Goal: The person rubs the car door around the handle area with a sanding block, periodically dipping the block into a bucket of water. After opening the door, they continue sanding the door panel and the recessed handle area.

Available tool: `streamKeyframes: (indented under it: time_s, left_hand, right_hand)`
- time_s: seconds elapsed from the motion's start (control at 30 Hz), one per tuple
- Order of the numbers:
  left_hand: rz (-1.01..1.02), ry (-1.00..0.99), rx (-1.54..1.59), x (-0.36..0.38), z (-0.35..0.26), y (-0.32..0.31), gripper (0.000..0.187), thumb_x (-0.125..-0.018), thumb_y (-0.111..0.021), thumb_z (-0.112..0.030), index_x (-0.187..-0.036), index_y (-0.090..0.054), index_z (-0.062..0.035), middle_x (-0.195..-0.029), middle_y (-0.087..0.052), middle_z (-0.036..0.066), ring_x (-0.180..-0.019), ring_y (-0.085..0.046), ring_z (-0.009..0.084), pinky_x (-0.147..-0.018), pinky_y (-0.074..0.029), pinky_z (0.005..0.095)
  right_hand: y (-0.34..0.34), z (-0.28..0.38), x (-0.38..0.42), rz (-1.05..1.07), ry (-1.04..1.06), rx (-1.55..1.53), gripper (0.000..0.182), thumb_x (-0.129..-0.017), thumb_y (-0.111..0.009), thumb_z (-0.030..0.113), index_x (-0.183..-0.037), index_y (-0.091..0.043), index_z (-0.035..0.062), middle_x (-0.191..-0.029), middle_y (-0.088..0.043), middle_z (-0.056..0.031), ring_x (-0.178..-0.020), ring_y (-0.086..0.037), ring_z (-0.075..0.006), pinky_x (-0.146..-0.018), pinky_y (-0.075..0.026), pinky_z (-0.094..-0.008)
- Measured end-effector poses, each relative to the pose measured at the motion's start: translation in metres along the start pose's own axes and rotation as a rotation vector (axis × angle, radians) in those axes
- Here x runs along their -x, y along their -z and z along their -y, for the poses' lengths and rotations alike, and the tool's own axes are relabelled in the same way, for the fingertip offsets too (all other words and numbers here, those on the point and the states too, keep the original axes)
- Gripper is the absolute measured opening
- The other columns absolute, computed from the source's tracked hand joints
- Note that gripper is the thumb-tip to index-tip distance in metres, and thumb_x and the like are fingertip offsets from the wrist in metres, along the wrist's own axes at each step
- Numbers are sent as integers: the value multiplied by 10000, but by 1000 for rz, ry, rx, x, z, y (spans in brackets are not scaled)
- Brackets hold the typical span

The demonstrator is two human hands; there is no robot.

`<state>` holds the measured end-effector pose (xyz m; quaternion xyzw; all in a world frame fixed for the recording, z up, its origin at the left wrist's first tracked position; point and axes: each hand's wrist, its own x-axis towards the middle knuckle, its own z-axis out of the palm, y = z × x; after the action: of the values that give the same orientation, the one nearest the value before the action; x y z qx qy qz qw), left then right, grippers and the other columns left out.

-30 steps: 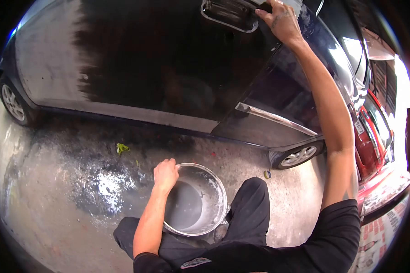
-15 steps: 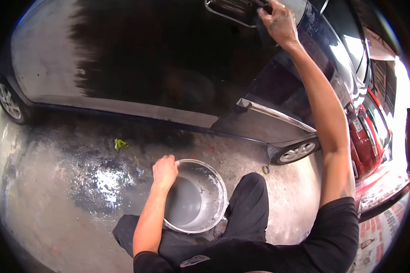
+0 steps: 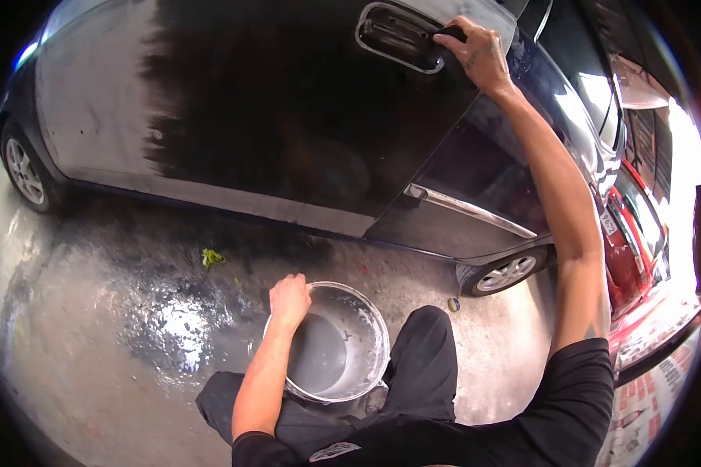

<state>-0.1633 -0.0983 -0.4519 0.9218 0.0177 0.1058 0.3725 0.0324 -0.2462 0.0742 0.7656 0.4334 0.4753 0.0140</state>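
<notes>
My left hand [image 3: 290, 302] is closed over the near-left rim of a white-rimmed bucket [image 3: 375, 327], which stands between my legs with cloudy grey water [image 3: 316, 354] in it. High up, my right hand [image 3: 483, 58] is closed at the right end of the door's handle recess [image 3: 366, 48], which has a pale, bare-looking border. Something dark shows under its fingers, but I cannot make out what it is. Around the recess, the car door [image 3: 273, 101] is dull black, with grey patches along its left side and bottom edge.
Water shines on the concrete floor [image 3: 183, 327]. A yellow-green scrap [image 3: 212, 258] lies there, and a small roll, perhaps tape [image 3: 453, 304], sits near the wheel [image 3: 506, 272]. A chrome strip [image 3: 471, 210] runs along the car's side. A red car [image 3: 627, 257] stands to the right.
The view has tilted upward, so the car and bucket sit lower and more of the handle recess shows. My right hand stays beside the recess; my left hand stays on the bucket rim.
</notes>
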Motion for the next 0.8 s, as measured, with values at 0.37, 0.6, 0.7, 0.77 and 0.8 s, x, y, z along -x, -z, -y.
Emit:
streamKeyframes:
  time_s: [0.37,0.6,0.7,0.77,0.8]
  left_hand:
    - [-20,7,33,-3,0,1,233,-950,-732,-252,-968,-712,-20,-961,-725,191,-943,-710,413,-839,-551,546]
    - [33,49,39,-4,-3,8,241,-956,-735,-246,-1010,-713,-12,-1018,-723,202,-1007,-708,410,-885,-556,539]
    - [56,51,11,-6,-5,8,252,-955,-736,-254,-1011,-712,-9,-1028,-724,204,-1012,-708,411,-888,-556,539]
    - [52,67,43,-4,-2,8,249,-956,-732,-249,-1018,-713,-9,-1038,-726,204,-1019,-709,410,-889,-558,536]
    - [55,63,45,-4,-3,8,249,-956,-732,-249,-1018,-713,-9,-1038,-726,204,-1019,-709,410,-889,-558,536]
  right_hand:
    - [-10,20,-20,0,235,91,195,-923,-731,156,-969,-617,4,-821,-686,-229,-790,-698,-445,-702,-546,-502]
    - [-29,-6,-16,1,249,165,203,-947,-723,162,-966,-585,14,-876,-713,-197,-850,-715,-411,-735,-556,-479]
    - [-51,32,-48,10,277,139,142,-905,-659,93,-889,-571,-18,-728,-644,-248,-712,-683,-470,-634,-545,-529]
    - [-49,36,-49,98,263,176,121,-906,-628,88,-868,-570,-11,-717,-653,-259,-695,-697,-452,-606,-551,-526]
    - [-37,35,-43,76,280,193,116,-904,-623,83,-857,-568,-9,-721,-658,-260,-692,-702,-447,-607,-555,-525]
